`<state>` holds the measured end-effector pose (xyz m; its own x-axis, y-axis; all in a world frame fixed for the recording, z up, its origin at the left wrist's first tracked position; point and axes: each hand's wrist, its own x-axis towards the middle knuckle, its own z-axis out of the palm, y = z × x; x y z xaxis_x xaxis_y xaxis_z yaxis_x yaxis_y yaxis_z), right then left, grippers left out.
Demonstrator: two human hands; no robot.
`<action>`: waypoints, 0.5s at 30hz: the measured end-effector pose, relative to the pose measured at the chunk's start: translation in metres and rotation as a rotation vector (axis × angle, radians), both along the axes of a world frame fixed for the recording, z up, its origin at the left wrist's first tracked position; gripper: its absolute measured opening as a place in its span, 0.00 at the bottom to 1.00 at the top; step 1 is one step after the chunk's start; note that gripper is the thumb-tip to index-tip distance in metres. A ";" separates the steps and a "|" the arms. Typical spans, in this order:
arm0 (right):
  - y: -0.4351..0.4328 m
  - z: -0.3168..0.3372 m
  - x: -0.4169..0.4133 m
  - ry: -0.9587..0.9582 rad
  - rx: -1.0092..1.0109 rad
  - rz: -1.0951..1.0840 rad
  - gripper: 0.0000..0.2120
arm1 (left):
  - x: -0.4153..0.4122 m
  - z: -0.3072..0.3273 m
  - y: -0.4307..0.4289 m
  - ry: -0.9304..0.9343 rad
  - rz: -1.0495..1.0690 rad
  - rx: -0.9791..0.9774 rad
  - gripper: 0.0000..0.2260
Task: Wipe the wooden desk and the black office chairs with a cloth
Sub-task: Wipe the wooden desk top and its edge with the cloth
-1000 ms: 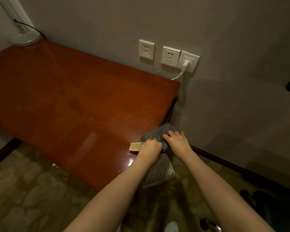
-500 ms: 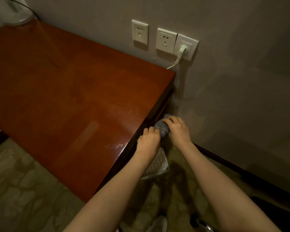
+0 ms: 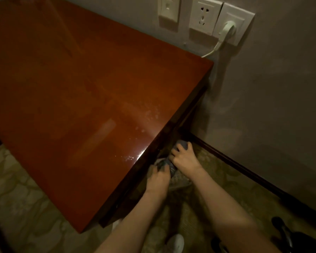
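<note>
**Both hands on cloth at desk's right side edge**

Grey wall (image 3: 272,106) fills the right and top. The wooden desk (image 3: 80,92) is reddish and glossy, its far edge against the wall, with pale smears and a glare spot near its right edge. Patterned carpet (image 3: 223,194) lies below, with a dark baseboard (image 3: 244,167) along the foot of the wall. Part of a black office chair (image 3: 299,240) shows at the lower right corner, well apart from the desk. Three wall sockets (image 3: 204,15) sit above the desk's far corner, the rightmost with a white plug (image 3: 228,30) whose cable drops behind the desk.

The left hand (image 3: 158,178) and right hand (image 3: 185,157) are below the tabletop, against the desk's dark side face. The grey cloth (image 3: 166,163) is bunched between them, with both hands' fingers curled round it. Its long axis runs along the desk's side edge, from the left hand up to the right hand's fingertips. A paler flap hangs down under the wrists; how far it hangs can't be told
</note>
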<state>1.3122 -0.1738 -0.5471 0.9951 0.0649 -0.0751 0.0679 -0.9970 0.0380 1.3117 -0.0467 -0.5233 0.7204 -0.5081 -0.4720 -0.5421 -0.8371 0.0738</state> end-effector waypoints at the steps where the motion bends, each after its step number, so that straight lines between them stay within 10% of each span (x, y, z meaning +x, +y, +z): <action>1: -0.003 -0.006 -0.011 0.057 -0.023 0.008 0.16 | -0.007 -0.001 -0.002 0.076 -0.002 0.006 0.25; 4: -0.009 -0.011 -0.033 0.156 0.058 -0.121 0.24 | -0.022 -0.005 -0.002 0.044 0.004 -0.121 0.28; 11: -0.019 0.010 -0.006 -0.493 0.380 -0.237 0.16 | -0.007 0.022 -0.004 -0.131 0.150 -0.493 0.23; 15: -0.002 0.029 0.003 -0.477 0.733 -0.396 0.19 | -0.009 0.047 -0.002 -0.082 0.333 -0.734 0.18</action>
